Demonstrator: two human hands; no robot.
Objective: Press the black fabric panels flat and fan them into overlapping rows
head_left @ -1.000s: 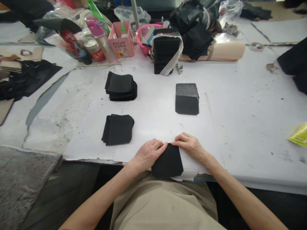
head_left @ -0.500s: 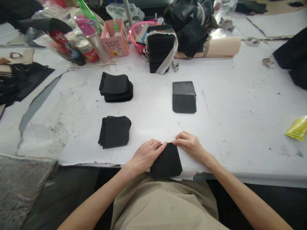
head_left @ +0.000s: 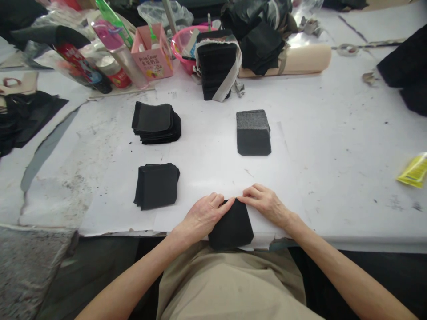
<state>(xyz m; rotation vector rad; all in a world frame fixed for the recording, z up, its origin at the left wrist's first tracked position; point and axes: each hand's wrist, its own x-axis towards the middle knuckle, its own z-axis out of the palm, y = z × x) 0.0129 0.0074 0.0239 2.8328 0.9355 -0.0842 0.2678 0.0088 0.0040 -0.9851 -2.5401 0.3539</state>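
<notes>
A flat black piece with cut corners [head_left: 231,229], perhaps leather or fabric, lies at the table's front edge, its near end reaching to my lap. My left hand [head_left: 208,213] is closed on its far edge, thumb laid along the top. From the other side my right hand [head_left: 263,202] pinches the same edge, and the two thumb tips almost meet. The fingertips hide most of that edge. Beyond my hands lies a grey-and-black stack of pieces [head_left: 254,141]. To the left are a lower stack of black pieces [head_left: 158,186] and a taller black stack [head_left: 155,122].
Along the back stand a pink box [head_left: 152,60], a pink basket [head_left: 180,42], a tied black bundle [head_left: 216,66] and a beige roll [head_left: 307,60]. A yellow packet [head_left: 413,171] lies far right. At the left, a torn gap [head_left: 50,142] runs through the white table covering.
My left thumb has slid slightly right along the far edge, closer to my right thumb. The view has shifted a little; the stacks stay in place.
</notes>
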